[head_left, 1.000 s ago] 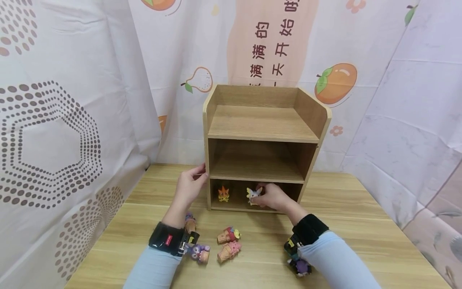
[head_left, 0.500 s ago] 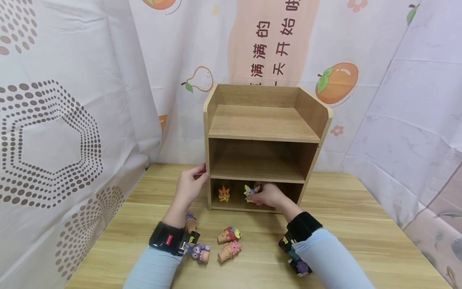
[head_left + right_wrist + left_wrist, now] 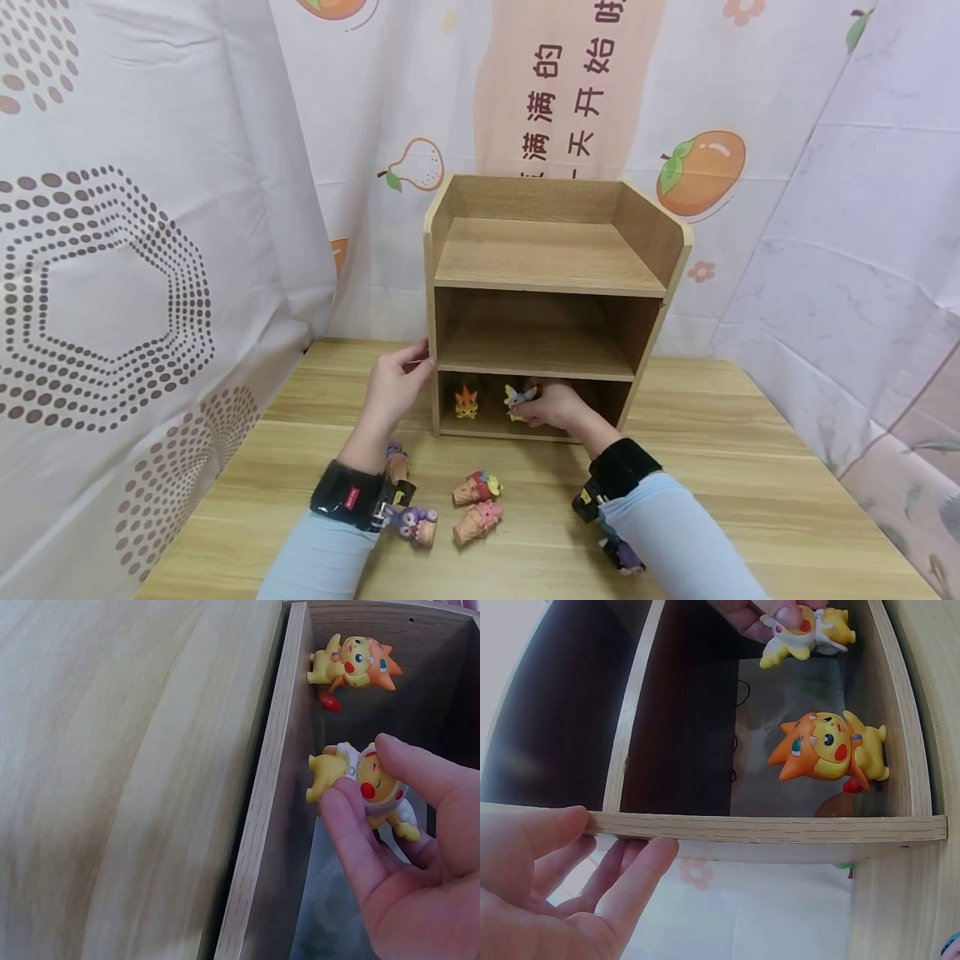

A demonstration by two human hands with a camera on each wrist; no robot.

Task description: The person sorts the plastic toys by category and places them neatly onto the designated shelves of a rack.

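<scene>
Carefully, I hold the yellow-and-white figurine [image 3: 330, 774] with my right fingers [image 3: 351, 838], thumb on one side of it and fingertips on the other, clamped lightly round its body. It is inside the bottom compartment of the wooden shelf [image 3: 547, 254], upright, around the middle of the opening; whether its feet rest on the compartment's floor I cannot tell.

Near it, towards the left end of the same compartment, the orange-hooded figurine [image 3: 466, 403] stands upright, a little apart from what I hold. My left fingers [image 3: 639, 883] are extended and parted, touching the front edge of the shelf's left side panel [image 3: 795, 827] at about the height of the board above that compartment.

On the counter [image 3: 750, 475] in front of the shelf, a red-and-yellow figurine [image 3: 476, 489] and a pink figurine [image 3: 477, 522] lie side by side. By my left forearm lie a purple rabbit-eared figurine [image 3: 415, 527] and another purple figurine [image 3: 397, 463], partly hidden. Under my right forearm a dark purple figurine [image 3: 624, 557] shows in part. A fruit-printed curtain [image 3: 360, 83] hangs behind.
</scene>
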